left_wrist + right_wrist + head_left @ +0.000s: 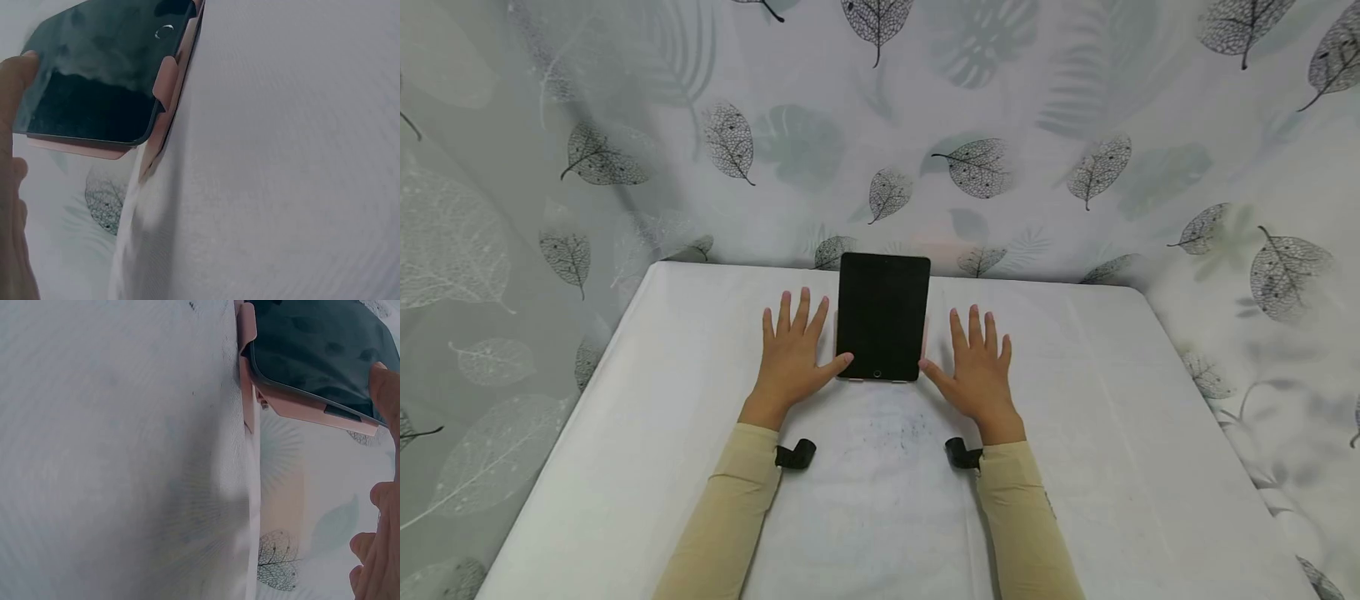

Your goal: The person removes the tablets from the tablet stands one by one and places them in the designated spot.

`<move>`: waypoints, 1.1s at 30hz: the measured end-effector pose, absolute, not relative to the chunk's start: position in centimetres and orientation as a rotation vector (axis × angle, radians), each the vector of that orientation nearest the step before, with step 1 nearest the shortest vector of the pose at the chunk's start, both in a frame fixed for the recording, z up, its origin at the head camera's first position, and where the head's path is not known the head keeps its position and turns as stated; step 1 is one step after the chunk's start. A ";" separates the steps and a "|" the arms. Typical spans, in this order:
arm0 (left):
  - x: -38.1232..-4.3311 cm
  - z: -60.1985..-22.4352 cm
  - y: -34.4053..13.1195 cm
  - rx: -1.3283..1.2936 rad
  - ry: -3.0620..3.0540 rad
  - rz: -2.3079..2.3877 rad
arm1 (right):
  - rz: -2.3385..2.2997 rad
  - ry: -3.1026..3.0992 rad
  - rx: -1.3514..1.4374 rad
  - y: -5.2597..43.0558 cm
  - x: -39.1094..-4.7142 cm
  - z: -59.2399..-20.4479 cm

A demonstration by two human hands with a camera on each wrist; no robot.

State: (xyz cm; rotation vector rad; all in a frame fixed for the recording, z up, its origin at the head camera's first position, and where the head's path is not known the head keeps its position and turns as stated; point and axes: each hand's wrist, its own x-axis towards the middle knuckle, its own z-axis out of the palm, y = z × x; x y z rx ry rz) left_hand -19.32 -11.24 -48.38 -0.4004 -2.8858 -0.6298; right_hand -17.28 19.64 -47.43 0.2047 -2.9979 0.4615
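My left hand (793, 362) and right hand (979, 379) are spread, fingers straight, about equally near the tablet (883, 317), which leans between them on its pink stand (165, 82), long axis running away from me.

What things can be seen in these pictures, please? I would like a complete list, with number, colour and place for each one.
tablet: 1, black, propped near the table covering's far edge
tablet stand: 1, pink, behind and under the tablet, its lips hooking the lower edge
table covering: 1, white, beneath the stand
smudges: several, faint bluish, on the covering before the tablet
leaf-print backdrop: sheet count unclear, pale with black and green leaves, behind and at both sides
left hand: 1, bare, left of the tablet
right hand: 1, bare, right of the tablet
wrist cameras: 2, black, one at each wrist
sleeves: 2, tan, on the forearms
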 end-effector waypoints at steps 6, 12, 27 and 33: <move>-19.4 -48.3 -11.1 -0.419 -2.825 -0.824 | 0.621 -2.915 0.240 19.5 -17.2 -47.2; -19.2 -47.8 -11.0 -0.400 -2.713 -1.150 | 0.983 -2.725 0.247 18.6 -17.0 -47.0; -19.0 -47.5 -9.6 -0.349 -2.516 -1.649 | 1.469 -2.620 0.046 16.2 -16.4 -45.9; -18.8 -47.3 -9.1 -0.322 -2.496 -1.708 | 1.493 -2.625 0.069 16.0 -16.4 -45.9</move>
